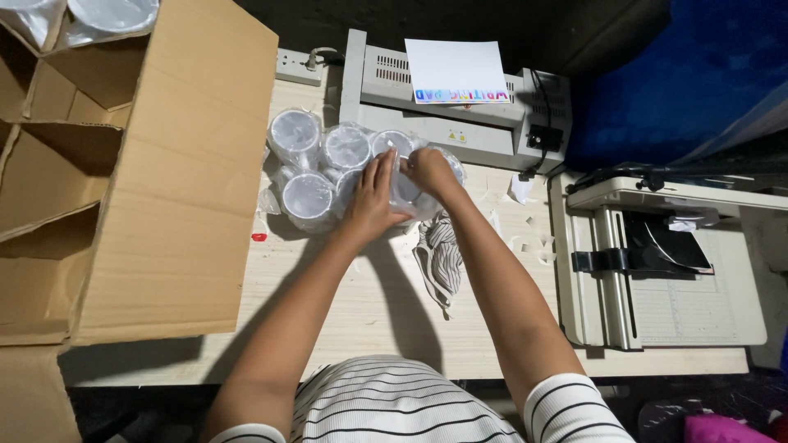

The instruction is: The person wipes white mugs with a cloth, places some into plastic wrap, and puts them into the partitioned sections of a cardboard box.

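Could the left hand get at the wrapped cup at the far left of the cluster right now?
Probably yes. The left hand rests on the cluster of plastic-wrapped cups, and the far-left cup stands uncovered close by. Only the neighbouring cups lie between; the cardboard box flap stays off to the side.

Pale wooden table (386, 303), shown from above. At the left a large open cardboard box (176, 176) is laid; at upper centre, wrapped white cups (316, 168), a laminator (455, 107) and a power strip (300, 67). A striped cloth (439, 258) is seen at centre, a paper cutter (657, 262) at the right.
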